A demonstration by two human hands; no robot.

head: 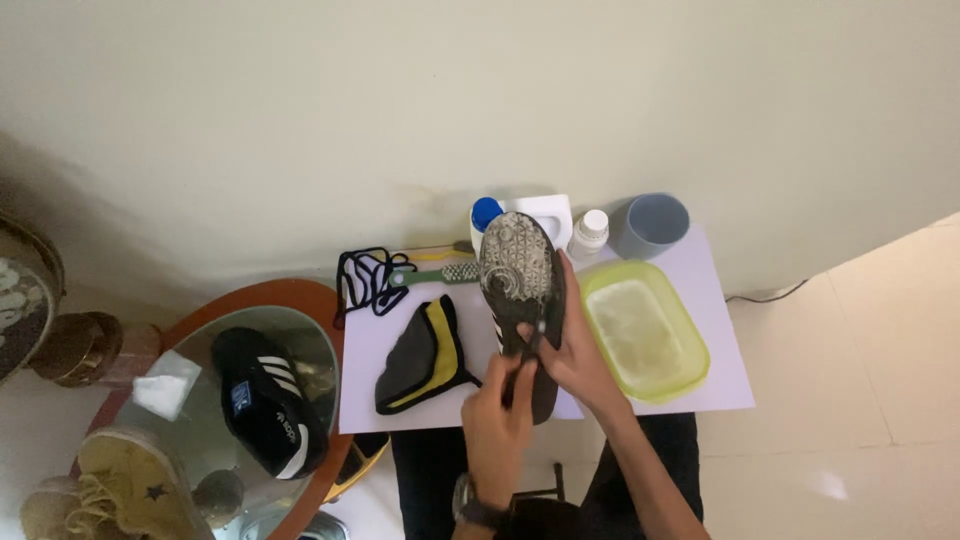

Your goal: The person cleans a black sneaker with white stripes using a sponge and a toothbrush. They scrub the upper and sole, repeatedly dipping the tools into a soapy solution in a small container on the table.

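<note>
White sheet (700, 300) on floor: shoe (520, 300) sole-up, gripped by right hand (575, 360); left hand (497, 415) pinching small tool (530, 345) against sole; tub (645, 330) just right of shoe.

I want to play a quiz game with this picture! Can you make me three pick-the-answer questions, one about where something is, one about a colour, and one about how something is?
1. Where is the green tub?
A. On the white sheet, right of the held shoe
B. On the glass table
C. On the person's lap

2. What colour is the cup at the back?
A. Red
B. Grey-blue
C. Yellow

3. How is the held shoe turned?
A. Sole facing up
B. Sole flat on the sheet
C. Inside the tub

Answers:
1. A, the tub sits on the sheet beside the shoe.
2. B, the cup looks grey-blue.
3. A, the dirty patterned sole faces the camera, with the right hand holding the shoe and the left hand at its heel end.
</note>
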